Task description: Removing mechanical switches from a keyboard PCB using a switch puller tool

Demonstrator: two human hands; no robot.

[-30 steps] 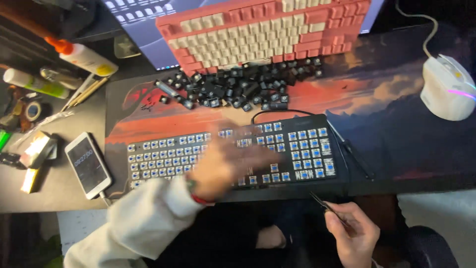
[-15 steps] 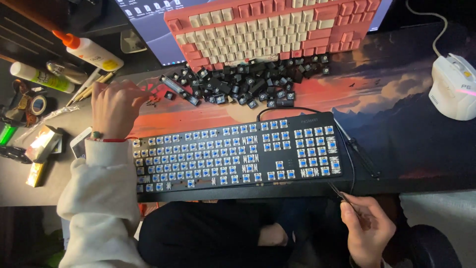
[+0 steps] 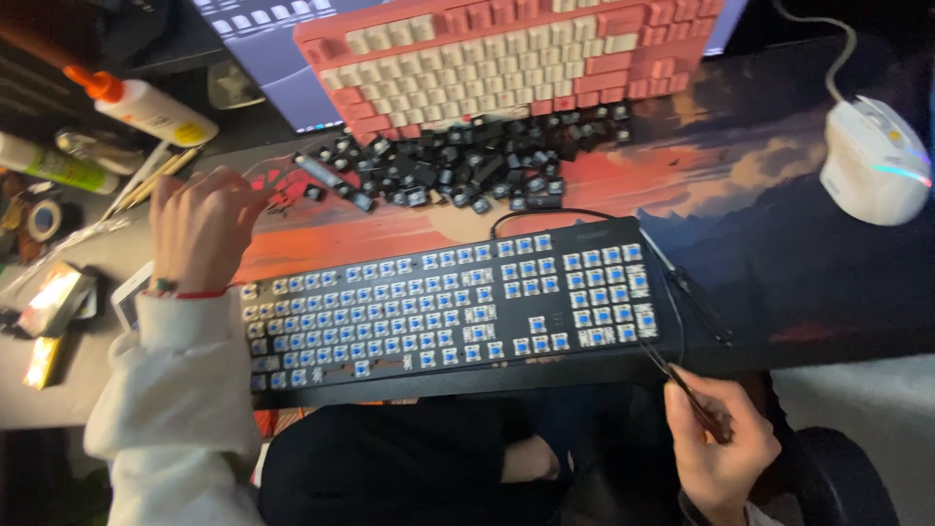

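— Keycaps lie in a loose black heap between the pink keyboard and your stripped black keyboard, right on the mat. Your left hand sits at the heap's left edge, just past the black keyboard's far left corner.

— Is that hand gripping anything?

— Your fingers curl downward over the mat, but I cannot tell whether a cap sits under them. Your right hand is clenched on a thin dark tool, low at the near right corner of the black keyboard, off the worktop's edge.

— What might go wrong?

— In my judgement, a sweep of your left sleeve could scatter caps toward the clutter at left, where the glue bottle and tape lie. The bare blue switches stand exposed too; the tool's tip hovers near that corner and a slip could catch one. The black board also overhangs your lap, so leaning on it could tip it.
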